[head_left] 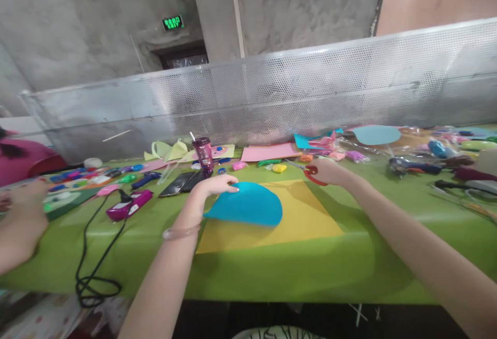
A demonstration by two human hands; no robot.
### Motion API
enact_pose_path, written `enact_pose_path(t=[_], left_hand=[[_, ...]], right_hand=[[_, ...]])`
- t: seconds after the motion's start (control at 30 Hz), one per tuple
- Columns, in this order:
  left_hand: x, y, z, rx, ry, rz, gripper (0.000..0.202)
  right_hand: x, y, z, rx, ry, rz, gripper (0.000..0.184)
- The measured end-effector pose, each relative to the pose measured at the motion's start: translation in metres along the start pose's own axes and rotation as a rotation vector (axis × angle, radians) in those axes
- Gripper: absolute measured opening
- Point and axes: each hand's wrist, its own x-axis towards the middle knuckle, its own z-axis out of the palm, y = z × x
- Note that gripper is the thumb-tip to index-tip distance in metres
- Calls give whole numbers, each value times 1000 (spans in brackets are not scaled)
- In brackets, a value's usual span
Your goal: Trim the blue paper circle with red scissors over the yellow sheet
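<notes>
1. Resting at the far left, another person's hand (23,209) lies on the green tabletop (349,256) beside a pink tool (130,204).
2. The left hand (215,183) pinches the far edge of a blue paper half-circle (248,205). Its long straight edge runs left to right over a yellow sheet (303,220).
3. The right hand (329,171), well right of the blue paper, curls closed over red-handled scissors (310,174), whose blades point left.

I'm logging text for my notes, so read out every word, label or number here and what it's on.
Green lit sign on the grey concrete wall: characters too blurred to read.
Dark purple plastic bottle: any print too small to read.
No other text shows.
</notes>
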Motion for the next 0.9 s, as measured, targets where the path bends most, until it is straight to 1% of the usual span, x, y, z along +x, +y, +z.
enact_pose_path(t=[0.07, 0.1, 0.23, 0.37, 0.4, 0.43, 0.57, 0.63, 0.73, 0.83, 0.87, 0.9], left_hand=[[6, 0, -2, 114, -117, -21, 25], [8, 0, -3, 145, -157, -22, 27], [12, 0, -4, 122, -232, -27, 31], [17, 0, -4, 46, -264, -98, 54], [18, 1, -5, 54, -278, -107, 57], [18, 2, -6, 72, -292, -108, 55], [17, 7, -15, 186, -391, -70, 35], [15, 6, -21, 223, -432, -67, 29], [9, 4, -28, 236, -431, -102, 27], [-4, 5, -31, 209, -434, -139, 27], [-10, 6, -33, 199, -423, -140, 27], [-17, 7, -35, 196, -374, -128, 27]], right_hand=[[0, 1, 0, 6, 2, -5, 33], [-1, 1, 0, 11, 1, -1, 34], [-3, -2, -1, 34, 0, 10, 33], [-4, -4, -2, 40, -2, 17, 30], [-4, -5, -2, 43, -7, 19, 29], [-4, -5, -1, 45, -12, 21, 29], [-4, -5, -1, 34, -8, 33, 32], [-4, -6, -1, 35, -4, 29, 33], [-4, -7, -1, 40, -22, 25, 32], [-5, -7, -1, 39, -35, 9, 33], [-4, -7, 0, 38, -34, 4, 34], [-4, -7, 0, 40, -32, 1, 35]])
